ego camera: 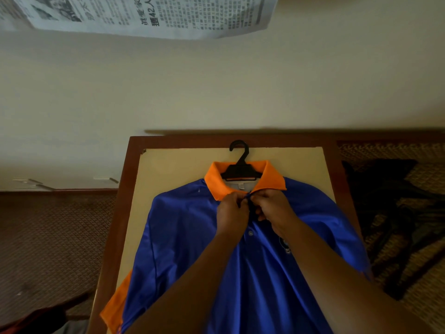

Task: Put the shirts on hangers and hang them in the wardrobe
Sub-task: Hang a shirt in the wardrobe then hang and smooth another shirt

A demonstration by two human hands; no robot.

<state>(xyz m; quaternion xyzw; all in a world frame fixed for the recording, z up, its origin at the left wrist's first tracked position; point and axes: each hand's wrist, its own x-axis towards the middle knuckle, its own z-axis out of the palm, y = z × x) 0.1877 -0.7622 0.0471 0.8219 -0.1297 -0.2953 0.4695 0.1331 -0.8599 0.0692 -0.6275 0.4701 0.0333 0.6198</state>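
The table, a dark-framed top with a pale board, fills the lower middle of the view and carries the blue shirt spread front-up, its body running toward six o'clock and its orange collar toward twelve. The shirt's edge at seven o'clock, with an orange panel, hangs past the table's rim, so a tug there could drag the cloth sideways and skew it on the hanger. At three o'clock a dark heap lies on a woven surface, too dim to identify; I cannot tell whether more shirts wait in it. The black hanger sits inside the collar, its hook pointing to twelve o'clock over the bare board, and its arms are hidden under the fabric, so whether both shoulders are properly seated cannot be seen; if one is off, the shirt would likely slide when lifted. Just below the collar, the left hand and the right hand meet at the placket, the fingers of both curled and pinching the fabric edges, seemingly fastening the top button. A hard pull here could shift the collar off the hanger's neck. A lower button at six o'clock from the hands looks undone. No wardrobe is in view.
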